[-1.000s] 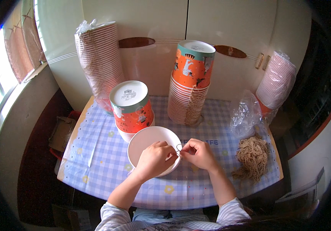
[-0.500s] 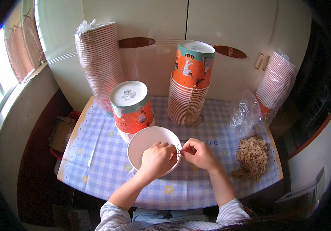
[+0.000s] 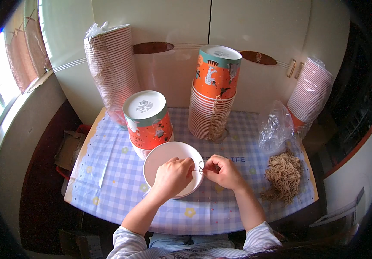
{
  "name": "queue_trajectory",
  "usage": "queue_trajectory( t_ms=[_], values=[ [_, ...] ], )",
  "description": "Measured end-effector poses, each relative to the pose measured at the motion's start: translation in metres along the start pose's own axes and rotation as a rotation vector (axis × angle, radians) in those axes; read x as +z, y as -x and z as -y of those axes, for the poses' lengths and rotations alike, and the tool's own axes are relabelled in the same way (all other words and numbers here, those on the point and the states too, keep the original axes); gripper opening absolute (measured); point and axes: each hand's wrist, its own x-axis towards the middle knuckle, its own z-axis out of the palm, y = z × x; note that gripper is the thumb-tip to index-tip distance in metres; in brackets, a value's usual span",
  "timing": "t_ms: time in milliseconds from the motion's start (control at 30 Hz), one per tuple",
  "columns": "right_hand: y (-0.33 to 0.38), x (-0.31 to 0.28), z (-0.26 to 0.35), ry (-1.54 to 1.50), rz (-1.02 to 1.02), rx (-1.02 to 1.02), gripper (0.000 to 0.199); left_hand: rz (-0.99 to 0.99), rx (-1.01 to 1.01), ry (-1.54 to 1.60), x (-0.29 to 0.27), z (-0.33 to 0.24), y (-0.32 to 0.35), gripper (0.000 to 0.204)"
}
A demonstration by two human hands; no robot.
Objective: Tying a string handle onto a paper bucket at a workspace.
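Note:
A white paper bucket (image 3: pixel 156 160) is tipped with its open mouth toward me, in front of an upside-down stack of orange-printed paper buckets (image 3: pixel 149 125). At the bucket's right rim a thin dark cord (image 3: pixel 201 165) forms a small loop. My left hand (image 3: pixel 174 176), over the bucket's mouth, is closed in a pinch on one part of the cord. My right hand (image 3: pixel 222 172), just outside the rim, pinches the cord from the other side. A short length of cord stretches between the two hands. The fingertips of both hands are partly hidden.
A taller bucket stack (image 3: pixel 212 112) stands behind, with cords hanging down its side. A tall plastic-wrapped stack (image 3: pixel 112 69) rises at back left, another (image 3: pixel 310 90) at right. A heap of tan cords (image 3: pixel 283 177) and a clear plastic bag (image 3: pixel 276 129) lie on the checked tablecloth (image 3: pixel 108 190).
My left hand has moved slightly left, away from the right hand, and more of the cord shows between them. The right hand has hardly moved.

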Motion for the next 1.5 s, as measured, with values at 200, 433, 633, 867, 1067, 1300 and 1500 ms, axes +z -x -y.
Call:
queue_trajectory(
  t_ms=[200, 433, 633, 867, 1067, 1300, 1500],
  values=[
    [-0.0012, 0.0004, 0.0007, -0.009, 0.006, 0.011, 0.009, -0.100, 0.129, -0.063, 0.0006, 0.0038, -0.0008, 0.006],
    [-0.0016, -0.0004, -0.0022, 0.002, 0.026, 0.013, 0.014, -0.023, 0.053, -0.037, -0.0019, 0.0002, -0.0007, 0.008],
    [-0.0014, -0.0003, -0.0028, 0.002, 0.023, -0.008, 0.013, -0.035, 0.043, 0.082, 0.0043, 0.0052, -0.0010, 0.012],
    [-0.0015, -0.0004, 0.0009, 0.013, 0.035, -0.022, 0.009, -0.001, 0.055, 0.247, 0.0013, 0.0021, -0.0023, 0.016],
    [-0.0017, -0.0015, 0.0003, 0.041, 0.055, -0.015, 0.009, 0.032, 0.095, 0.276, 0.0025, 0.0012, -0.0029, 0.014],
    [-0.0018, -0.0012, 0.0005, 0.081, 0.050, -0.016, 0.010, 0.011, 0.079, 0.260, 0.0043, 0.0023, -0.0023, 0.008],
    [-0.0021, -0.0008, -0.0009, 0.115, 0.007, -0.063, 0.015, -0.019, 0.026, 0.263, 0.0037, -0.0008, -0.0025, 0.007]
  ],
)
